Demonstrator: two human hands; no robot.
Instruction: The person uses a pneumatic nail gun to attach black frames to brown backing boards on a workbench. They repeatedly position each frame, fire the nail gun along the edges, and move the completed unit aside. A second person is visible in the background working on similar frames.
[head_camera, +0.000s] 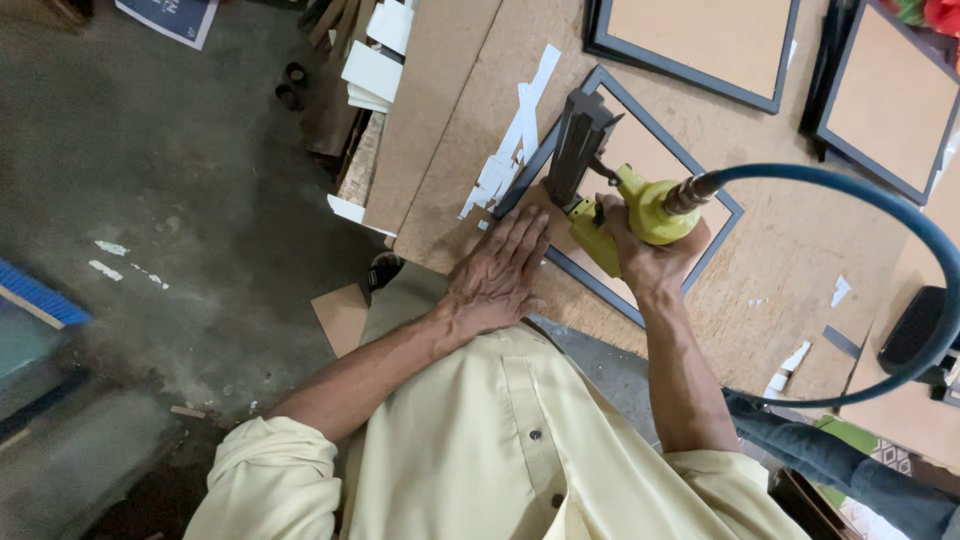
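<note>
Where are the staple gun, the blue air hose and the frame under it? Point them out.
staple gun (640, 212): head view, yellow-green body.
blue air hose (935, 250): head view, curved stretch at right.
frame (585, 285): head view, dark lower rail.

1. Dark blue printed sheet with white border and pale lettering, flat on the grey floor at top left, cut off by the upper edge.
2. No other packages, labels or screens visible on the counter or the floor.
</note>
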